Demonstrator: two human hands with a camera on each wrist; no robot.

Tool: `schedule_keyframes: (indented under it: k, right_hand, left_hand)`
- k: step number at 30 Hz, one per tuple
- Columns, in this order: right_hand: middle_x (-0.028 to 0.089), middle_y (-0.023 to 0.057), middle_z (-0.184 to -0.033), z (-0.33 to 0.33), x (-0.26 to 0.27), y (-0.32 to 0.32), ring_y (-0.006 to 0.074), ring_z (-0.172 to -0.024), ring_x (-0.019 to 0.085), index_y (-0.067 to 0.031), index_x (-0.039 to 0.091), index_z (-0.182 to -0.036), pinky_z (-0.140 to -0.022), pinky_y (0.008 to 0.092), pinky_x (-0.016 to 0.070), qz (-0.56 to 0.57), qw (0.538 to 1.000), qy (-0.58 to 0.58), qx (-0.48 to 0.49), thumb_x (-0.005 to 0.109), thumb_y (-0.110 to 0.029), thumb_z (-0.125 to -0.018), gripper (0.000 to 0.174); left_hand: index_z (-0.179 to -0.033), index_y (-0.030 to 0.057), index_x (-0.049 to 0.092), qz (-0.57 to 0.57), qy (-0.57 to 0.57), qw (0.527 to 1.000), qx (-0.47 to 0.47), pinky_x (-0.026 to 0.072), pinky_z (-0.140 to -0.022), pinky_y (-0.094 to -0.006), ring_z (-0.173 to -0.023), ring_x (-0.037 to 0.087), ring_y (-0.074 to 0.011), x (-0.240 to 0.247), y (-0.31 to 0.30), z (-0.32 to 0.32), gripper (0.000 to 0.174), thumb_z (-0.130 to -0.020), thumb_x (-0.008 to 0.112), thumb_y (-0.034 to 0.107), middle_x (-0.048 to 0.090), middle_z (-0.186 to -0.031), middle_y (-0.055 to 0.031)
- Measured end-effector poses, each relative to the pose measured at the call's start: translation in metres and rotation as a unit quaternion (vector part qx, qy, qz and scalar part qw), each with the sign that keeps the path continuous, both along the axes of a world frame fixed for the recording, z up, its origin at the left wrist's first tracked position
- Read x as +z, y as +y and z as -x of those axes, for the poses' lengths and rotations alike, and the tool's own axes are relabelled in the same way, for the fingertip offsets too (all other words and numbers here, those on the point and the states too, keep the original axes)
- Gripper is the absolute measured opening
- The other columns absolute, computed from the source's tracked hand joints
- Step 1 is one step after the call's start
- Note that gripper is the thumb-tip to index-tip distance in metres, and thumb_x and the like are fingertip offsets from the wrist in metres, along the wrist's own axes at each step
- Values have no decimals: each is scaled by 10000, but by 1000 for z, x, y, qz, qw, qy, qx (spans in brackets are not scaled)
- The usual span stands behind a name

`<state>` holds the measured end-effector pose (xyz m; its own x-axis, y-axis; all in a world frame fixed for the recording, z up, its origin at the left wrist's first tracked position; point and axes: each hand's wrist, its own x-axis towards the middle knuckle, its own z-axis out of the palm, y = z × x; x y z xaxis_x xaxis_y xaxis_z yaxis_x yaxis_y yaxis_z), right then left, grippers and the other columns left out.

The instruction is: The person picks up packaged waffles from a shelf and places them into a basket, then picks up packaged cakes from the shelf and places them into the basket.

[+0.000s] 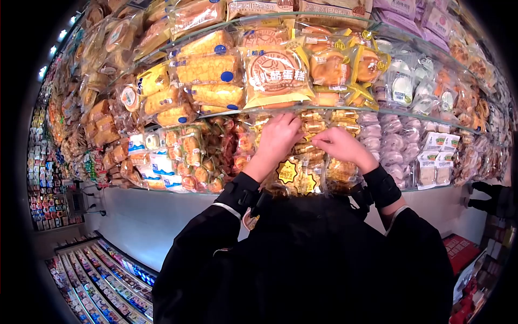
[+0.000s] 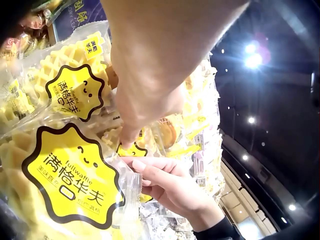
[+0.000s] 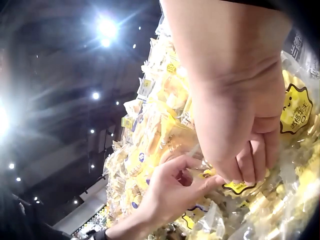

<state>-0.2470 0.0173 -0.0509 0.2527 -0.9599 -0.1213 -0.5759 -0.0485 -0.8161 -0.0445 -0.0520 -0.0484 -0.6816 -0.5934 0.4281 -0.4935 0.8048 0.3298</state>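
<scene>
Clear packets of waffles with yellow star-shaped labels (image 1: 291, 174) fill the shelf bay in front of me. My left hand (image 1: 278, 139) and right hand (image 1: 345, 147) meet close together above these packets. Between them is a waffle packet (image 2: 132, 149) with the same yellow label, partly hidden by fingers. My right hand (image 2: 172, 187) pinches its clear wrapper between thumb and forefinger. On the other side, the thumb and forefinger of my left hand (image 3: 167, 187) pinch at the same packet. A larger-looking waffle packet (image 2: 75, 175) lies nearer the left wrist camera.
A glass shelf edge (image 1: 334, 106) runs just above my hands, bearing bagged cakes (image 1: 278, 73). Boxed buns (image 1: 191, 151) lie to the left, and round purple-wrapped pastries (image 1: 394, 146) to the right. Another person's dark-clothed legs (image 1: 488, 195) show at the far right.
</scene>
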Motion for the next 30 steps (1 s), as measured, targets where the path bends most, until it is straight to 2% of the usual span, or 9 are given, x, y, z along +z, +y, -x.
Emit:
schedule_keyframes:
  k: [8, 10, 11, 12, 15, 18, 24, 28, 30]
  right_hand:
    - [583, 133, -634, 2, -30, -11, 172, -556, 501, 4, 663, -879, -572, 349, 426, -56, 997, -48, 25, 589, -205, -883, 221]
    - [628, 127, -677, 1, -28, -10, 146, -594, 535, -10, 686, -925, -596, 334, 448, -47, 996, -73, 15, 595, -196, -880, 212]
    - [700, 106, -813, 4, -25, -7, 119, -717, 607, -11, 696, -1006, -687, 294, 492, -63, 994, -88, 3, 592, -170, -900, 217]
    - [700, 106, -813, 4, -16, -4, 119, -717, 607, -11, 696, -1006, -687, 294, 492, -62, 994, -87, 3, 592, -170, -900, 217]
    - [701, 99, -1055, 10, -5, -2, 135, -969, 644, 49, 656, -1109, -870, 263, 492, -131, 959, -246, -46, 565, -143, -946, 268]
    - [661, 138, -1152, 13, -8, -5, 175, -1093, 622, 62, 602, -1200, -958, 281, 476, -195, 937, -282, -62, 505, -134, -964, 322]
    - [656, 150, -1162, 18, -25, -5, 197, -1098, 626, 55, 604, -1198, -974, 303, 475, -218, 929, -292, -63, 482, -131, -965, 322]
    - [665, 145, -1143, 39, 23, 20, 196, -1100, 626, 51, 612, -1181, -972, 304, 480, -238, 922, -300, -65, 484, -133, -967, 310]
    - [688, 115, -1076, 76, 29, 31, 159, -1014, 650, 38, 643, -1136, -910, 283, 498, -274, 932, -232, -51, 531, -151, -958, 283]
  left_hand:
    - [-816, 75, 632, 5, -34, 999, 8, 506, -731, -384, -874, 611, -276, -7, -2, -3, 264, -655, 798, 203, 618, -940, -53]
    - [-829, 84, 641, 6, -47, 999, 13, 506, -729, -384, -877, 612, -273, -7, 0, -3, 267, -649, 800, 200, 616, -939, -48]
    - [-856, 91, 648, 10, -21, 1000, 21, 507, -728, -382, -879, 613, -266, -6, 0, -4, 268, -656, 794, 194, 615, -943, -45]
    - [-882, 98, 655, 13, 4, 999, 29, 509, -727, -379, -882, 613, -260, -4, 0, -4, 272, -663, 788, 188, 613, -947, -42]
    - [-943, 109, 658, 22, -8, 1000, 6, 512, -726, -371, -878, 616, -250, 4, 1, -3, 267, -704, 757, 176, 611, -959, -29]
    - [-980, 114, 656, -2, -39, 999, -13, 520, -717, -368, -881, 618, -242, 1, 0, -1, 247, -747, 721, 164, 610, -970, -18]
    - [-1010, 117, 668, -4, -79, 997, -16, 530, -700, -379, -883, 619, -241, -6, 1, 2, 254, -764, 701, 165, 609, -986, -12]
    - [-1016, 110, 670, -8, -84, 996, -3, 530, -706, -379, -901, 613, -244, -1, 5, 2, 265, -760, 705, 169, 607, -1002, -14]
    - [-1031, 100, 665, -5, -75, 997, 3, 527, -737, -386, -927, 603, -259, -2, 7, 3, 286, -754, 706, 161, 604, -1014, -29]
